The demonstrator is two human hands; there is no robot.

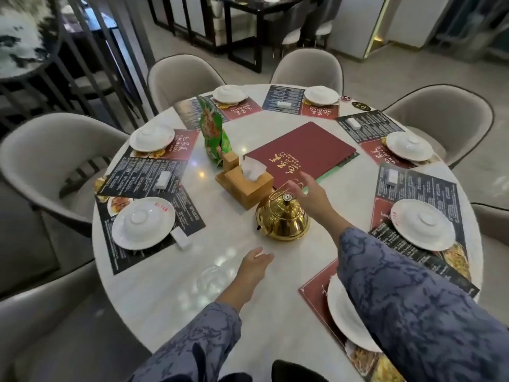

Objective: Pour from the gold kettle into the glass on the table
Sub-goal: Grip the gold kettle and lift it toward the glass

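The gold kettle (pixel 282 219) stands upright near the middle of the round white table (pixel 165 304), its thin handle raised over the lid and its spout pointing left. My right hand (pixel 309 194) hovers just right of and behind the handle, fingers spread, holding nothing. A clear empty glass (pixel 213 279) stands in front of the kettle, toward the near edge. My left hand (pixel 254 267) is open right beside the glass on its right, apparently apart from it.
A wooden tissue box (pixel 248 186) and a red menu (pixel 303 153) lie behind the kettle. A green snack bag (pixel 213 133) stands further left. Place settings with white plates (pixel 143 223) and placemats ring the table. Grey chairs (pixel 46 161) surround it.
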